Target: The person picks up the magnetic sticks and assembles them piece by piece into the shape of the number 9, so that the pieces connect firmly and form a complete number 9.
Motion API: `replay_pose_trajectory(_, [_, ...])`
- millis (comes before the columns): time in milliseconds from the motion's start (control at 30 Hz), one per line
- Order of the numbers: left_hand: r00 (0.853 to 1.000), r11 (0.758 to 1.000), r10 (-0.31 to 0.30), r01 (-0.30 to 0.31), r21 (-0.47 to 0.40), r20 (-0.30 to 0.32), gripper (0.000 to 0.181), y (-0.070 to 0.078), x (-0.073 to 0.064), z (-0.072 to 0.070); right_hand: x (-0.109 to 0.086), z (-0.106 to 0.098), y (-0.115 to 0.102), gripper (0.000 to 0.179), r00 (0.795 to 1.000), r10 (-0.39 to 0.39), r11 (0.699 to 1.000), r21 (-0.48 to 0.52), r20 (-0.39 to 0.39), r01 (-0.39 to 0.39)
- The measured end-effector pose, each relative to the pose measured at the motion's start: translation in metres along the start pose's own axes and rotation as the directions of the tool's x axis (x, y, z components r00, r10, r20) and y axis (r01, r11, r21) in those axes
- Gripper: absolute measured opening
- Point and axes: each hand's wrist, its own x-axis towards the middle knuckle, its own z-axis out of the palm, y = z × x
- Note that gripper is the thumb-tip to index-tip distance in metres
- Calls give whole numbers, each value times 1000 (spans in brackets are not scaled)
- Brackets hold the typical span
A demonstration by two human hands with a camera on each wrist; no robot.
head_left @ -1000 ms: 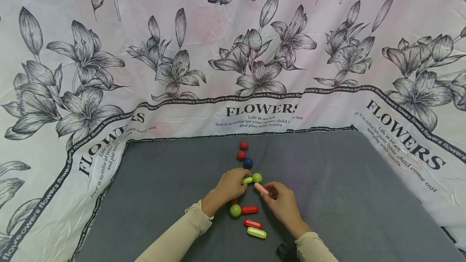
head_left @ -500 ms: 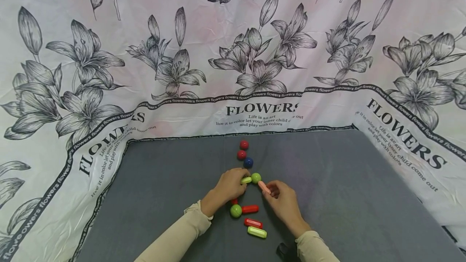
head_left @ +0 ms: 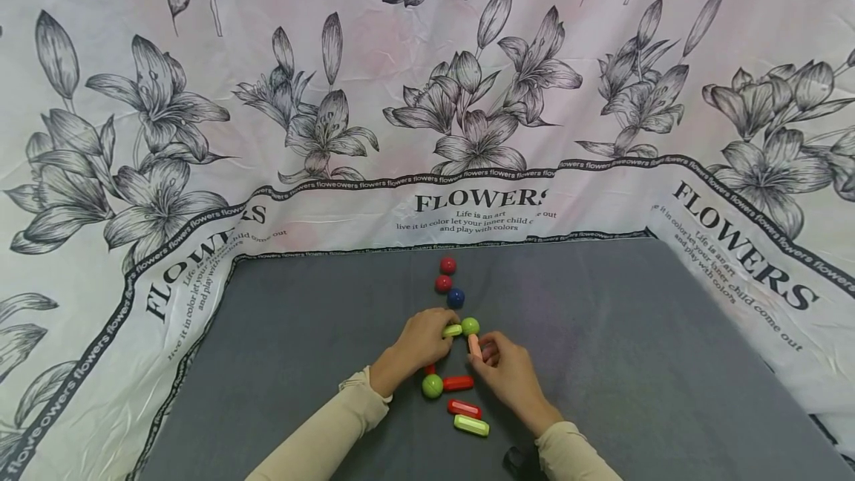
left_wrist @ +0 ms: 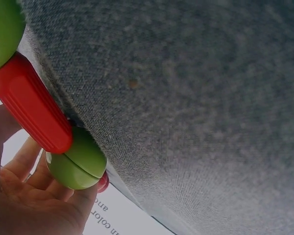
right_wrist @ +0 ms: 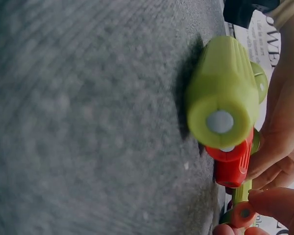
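My left hand (head_left: 421,338) holds a green ball (left_wrist: 76,161), which its fingers hide in the head view. A red rod (left_wrist: 34,103) joins that ball to another green ball (head_left: 432,386) nearer me. A yellow-green rod (head_left: 452,330) runs from beneath the left fingertips to a third green ball (head_left: 470,326). Between thumb and fingers, my right hand (head_left: 510,370) pinches a peach rod (head_left: 475,346); its far end is at this third ball, and contact is hard to tell. Another red rod (head_left: 458,383) extends rightward from the nearer green ball.
A loose red rod (head_left: 464,409) and a yellow-green rod (right_wrist: 223,93) lie nearer me on the grey cloth. Beyond the hands are a blue ball (head_left: 456,298) and two red balls (head_left: 444,283). A black object (head_left: 517,460) is beside the right sleeve. Flower-printed fabric (head_left: 467,117) borders the table.
The peach rod has swung from a slant to nearly straight away from me, at the green ball. My right hand has shifted slightly left with it. My left hand has stayed in place.
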Motion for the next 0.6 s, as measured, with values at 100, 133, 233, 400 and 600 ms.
replay_pose_trajectory(100, [1000, 1000, 1, -1, -3, 6, 26, 0, 0, 0, 0, 0, -2, 23, 1000, 9, 1000, 4, 13, -9])
replay_pose_trajectory(133, [1000, 1000, 2, -2, -4, 8, 26, 0, 0, 0, 0, 0, -3, 24, 1000, 12, 1000, 4, 18, -12])
replay_pose_trajectory(233, [1000, 1000, 5, -5, -5, 13, 26, 0, 1, -1, 0, 1, -3, 24, 999, 18, 1000, 1, 27, -19])
replay_pose_trajectory(400, [1000, 1000, 21, -21, -1, 15, 26, -2, 0, -1, -1, 1, -4, 24, 999, 6, 1000, 19, 44, -7])
replay_pose_trajectory(600, [1000, 1000, 27, -27, 10, 16, 26, -5, -1, -2, 0, -1, -4, 27, 997, -14, 1000, 23, 74, 12])
